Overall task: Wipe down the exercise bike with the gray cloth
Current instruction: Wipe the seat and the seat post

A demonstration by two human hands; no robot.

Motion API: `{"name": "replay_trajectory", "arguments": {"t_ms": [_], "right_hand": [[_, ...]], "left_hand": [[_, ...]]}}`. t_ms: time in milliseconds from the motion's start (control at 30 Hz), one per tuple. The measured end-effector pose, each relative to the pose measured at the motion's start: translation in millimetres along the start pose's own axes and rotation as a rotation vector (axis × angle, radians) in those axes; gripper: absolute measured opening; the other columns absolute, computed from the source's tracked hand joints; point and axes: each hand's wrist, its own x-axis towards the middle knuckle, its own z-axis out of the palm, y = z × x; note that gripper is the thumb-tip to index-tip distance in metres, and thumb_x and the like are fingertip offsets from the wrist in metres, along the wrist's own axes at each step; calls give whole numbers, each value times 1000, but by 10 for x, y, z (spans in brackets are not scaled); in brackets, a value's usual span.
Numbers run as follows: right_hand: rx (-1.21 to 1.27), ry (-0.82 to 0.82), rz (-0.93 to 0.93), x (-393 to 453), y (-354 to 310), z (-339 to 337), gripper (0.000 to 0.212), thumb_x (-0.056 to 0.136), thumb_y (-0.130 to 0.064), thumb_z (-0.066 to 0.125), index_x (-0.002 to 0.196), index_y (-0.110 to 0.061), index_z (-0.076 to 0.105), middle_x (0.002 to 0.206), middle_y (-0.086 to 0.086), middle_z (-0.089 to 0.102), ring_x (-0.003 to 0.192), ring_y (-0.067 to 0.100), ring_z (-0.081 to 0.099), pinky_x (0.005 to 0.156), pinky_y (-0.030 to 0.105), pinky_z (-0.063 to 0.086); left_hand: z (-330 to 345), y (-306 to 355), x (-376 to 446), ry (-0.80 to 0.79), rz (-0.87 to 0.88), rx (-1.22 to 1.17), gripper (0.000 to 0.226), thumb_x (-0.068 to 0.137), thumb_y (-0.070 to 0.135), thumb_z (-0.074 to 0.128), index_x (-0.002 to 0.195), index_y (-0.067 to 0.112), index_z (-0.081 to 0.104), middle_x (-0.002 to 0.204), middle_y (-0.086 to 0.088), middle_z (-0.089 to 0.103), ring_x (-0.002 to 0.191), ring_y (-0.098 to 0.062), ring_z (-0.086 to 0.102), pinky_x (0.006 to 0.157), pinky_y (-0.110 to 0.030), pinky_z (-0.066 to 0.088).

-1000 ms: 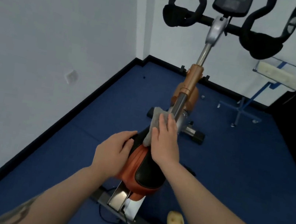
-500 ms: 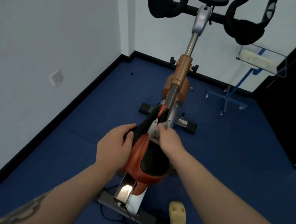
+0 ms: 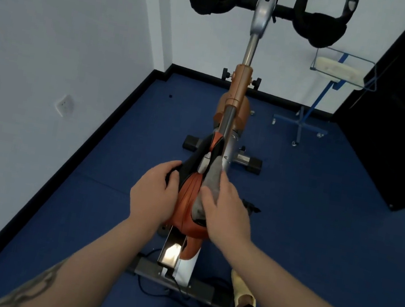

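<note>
No writing on the bike (image 3: 242, 85) can be read. The left hand (image 3: 153, 194) grips the saddle's (image 3: 187, 201) left edge; the right hand (image 3: 226, 211) presses the gray cloth (image 3: 210, 178) onto its top, fingers hidden. Open blue floor (image 3: 317, 224) lies to the right, a wall (image 3: 40, 48) close on the left. The console is cut off above.

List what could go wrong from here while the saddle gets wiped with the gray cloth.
1. The gray cloth is bunched under the right hand, so it may smear one strip of the saddle and miss the rest.
2. The left hand covers the saddle's left edge; that patch could go unwiped.
3. A cable lies on the floor by the rear base, close to the feet: a possible trip.
</note>
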Motion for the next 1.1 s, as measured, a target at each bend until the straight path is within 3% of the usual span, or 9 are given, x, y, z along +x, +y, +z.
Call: {"name": "replay_trajectory", "arguments": {"t_ms": [100,300,367,467,667,767,867,1033,1100], "right_hand": [[218,28,-3,-465,162,109,72,93,-59,32,154,-34,2,158,-12,16,139,11,31,105,30,37],[327,-58,231,197,39,-68,42,103,-43,32,128,-17,54,120,5,60,109,20,58,96,41,47],[255,-7,166,64,49,-10,46,102,-48,30,135,-21,47,129,3,55,112,17,54,96,39,46],[151,73,1,-404,67,190,70,93,-60,27,153,-30,9,152,-12,22,134,12,30,109,34,34],[335,-50,304,345,-54,-108,44,105,-40,28,119,-10,56,116,10,61,107,24,58,96,42,46],[73,-11,180,131,-113,21,47,102,-46,29,131,-15,47,128,7,55,111,23,56,96,43,47],[-171,-10,32,-63,-117,93,68,98,-52,33,154,-21,11,153,5,27,133,26,37,104,45,40],[14,-129,310,689,-350,-79,59,103,-44,29,146,-5,25,140,17,47,121,35,51,92,37,42],[-106,-110,252,633,-365,-25,63,103,-46,28,148,-3,19,144,18,42,123,36,49,88,37,41]], "left_hand": [[10,-18,4,14,2,8,32,98,30,44,123,35,63,114,18,66,99,-2,59,76,-25,44],[13,-12,16,5,-7,3,31,98,29,45,123,35,63,113,17,67,98,-3,59,78,-28,48],[9,-10,10,5,-10,-3,31,98,29,45,123,35,62,114,17,67,99,-4,60,79,-29,49],[17,-29,15,21,-12,3,31,98,30,45,123,35,63,115,18,66,96,2,55,74,-23,40],[27,-13,18,17,-12,10,30,98,28,46,122,33,63,116,16,65,95,3,52,73,-23,37],[22,-23,9,18,-3,10,30,98,28,46,123,33,63,116,15,66,100,-3,58,74,-23,39],[27,-32,12,25,4,10,29,98,28,47,121,33,64,114,16,67,95,-2,57,69,-22,38],[20,-16,7,27,-16,2,29,97,28,48,121,34,64,117,17,65,102,-2,57,74,-22,36],[15,-5,-1,24,-18,-14,28,97,28,49,120,34,64,117,18,65,105,-3,57,76,-22,37]]}}
